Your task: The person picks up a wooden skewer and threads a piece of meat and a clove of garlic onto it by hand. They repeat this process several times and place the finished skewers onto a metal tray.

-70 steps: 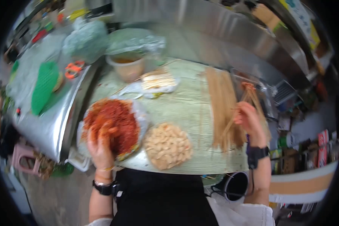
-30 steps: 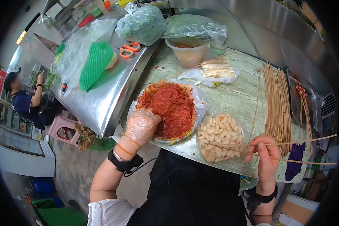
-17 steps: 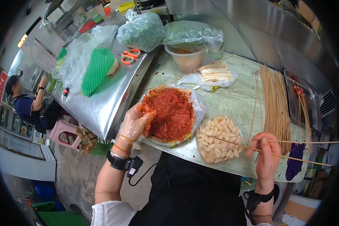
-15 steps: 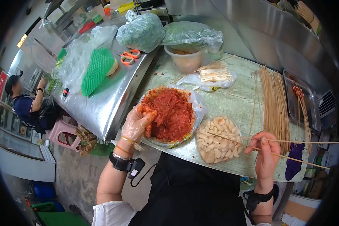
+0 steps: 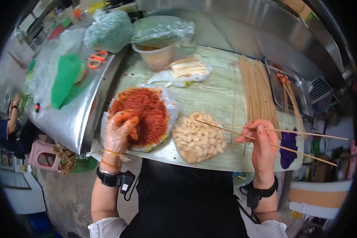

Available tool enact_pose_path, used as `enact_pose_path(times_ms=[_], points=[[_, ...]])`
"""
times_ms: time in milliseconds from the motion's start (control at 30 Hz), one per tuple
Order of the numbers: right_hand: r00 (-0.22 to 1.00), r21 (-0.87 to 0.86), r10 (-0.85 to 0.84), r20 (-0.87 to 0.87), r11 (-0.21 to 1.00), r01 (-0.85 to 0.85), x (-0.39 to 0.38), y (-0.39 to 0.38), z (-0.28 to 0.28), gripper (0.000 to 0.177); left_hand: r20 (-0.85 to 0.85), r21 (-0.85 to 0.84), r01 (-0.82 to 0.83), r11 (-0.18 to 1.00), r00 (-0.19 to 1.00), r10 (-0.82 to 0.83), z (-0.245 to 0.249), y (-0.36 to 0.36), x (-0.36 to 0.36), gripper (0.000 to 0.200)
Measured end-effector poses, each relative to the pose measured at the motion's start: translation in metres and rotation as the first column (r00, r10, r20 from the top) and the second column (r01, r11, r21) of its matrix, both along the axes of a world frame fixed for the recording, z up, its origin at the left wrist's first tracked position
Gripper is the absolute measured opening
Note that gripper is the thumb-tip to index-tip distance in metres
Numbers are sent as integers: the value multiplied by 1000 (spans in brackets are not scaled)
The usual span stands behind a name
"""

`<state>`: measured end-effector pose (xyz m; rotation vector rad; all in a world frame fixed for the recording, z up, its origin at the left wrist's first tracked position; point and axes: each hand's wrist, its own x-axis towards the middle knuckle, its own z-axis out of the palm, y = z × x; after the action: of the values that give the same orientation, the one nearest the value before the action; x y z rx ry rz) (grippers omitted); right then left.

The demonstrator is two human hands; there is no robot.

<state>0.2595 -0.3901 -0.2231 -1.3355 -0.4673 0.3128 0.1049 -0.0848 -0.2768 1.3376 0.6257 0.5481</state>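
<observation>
Over the bowl of red marinated meat point(image 5: 148, 109), my left hand point(image 5: 121, 129) wears a clear plastic glove stained red. Its fingers are closed around a small red piece of the meat, which they partly hide. My right hand point(image 5: 260, 139) is bare and pinches two bamboo skewers point(image 5: 301, 152), which lie crosswise and point left. Their tips reach above a clear container of peeled garlic cloves point(image 5: 198, 139), which stands between my hands. A long row of loose bamboo skewers point(image 5: 258, 91) lies beyond my right hand.
A metal tray point(image 5: 295, 85) at the right holds several skewers with red meat on them. A purple cloth point(image 5: 288, 150) lies at the table's right edge. Behind are enoki mushrooms point(image 5: 188, 67), a plastic tub point(image 5: 152, 57) and bagged greens. Orange-handled scissors point(image 5: 97, 59) rest on the steel counter point(image 5: 89, 105).
The view has swung right, so everything sits further left. My left hand stays over the meat, fingers closed. My right hand still holds the two skewers, their tips over the garlic.
</observation>
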Motion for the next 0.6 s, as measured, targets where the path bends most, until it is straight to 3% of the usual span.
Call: enact_pose_path(times_ms=[67,267,333,400,500,600], points=[[1000,-36,-3,22,999,3,4,-5,2,24,149,-153,7,988,989,16,-6,-5,4,10],[994,-160,90,67,984,-78,3,4,10,30,103,32,-11,999,995,7,-9,-14,16,15],[983,-203,119,139,975,-89,8,2,8,30,136,102,-89,991,988,75,-9,-21,23,13],[969,-252,149,199,963,-96,6,3,12,30,135,64,-80,995,988,71,-18,-18,20,13],[997,-159,58,57,986,-48,-1,3,24,29,198,-47,-65,997,977,73,-20,-29,24,15],[977,-239,136,167,967,-93,4,-9,27,28,169,-37,-39,999,985,45,-22,-31,25,14]])
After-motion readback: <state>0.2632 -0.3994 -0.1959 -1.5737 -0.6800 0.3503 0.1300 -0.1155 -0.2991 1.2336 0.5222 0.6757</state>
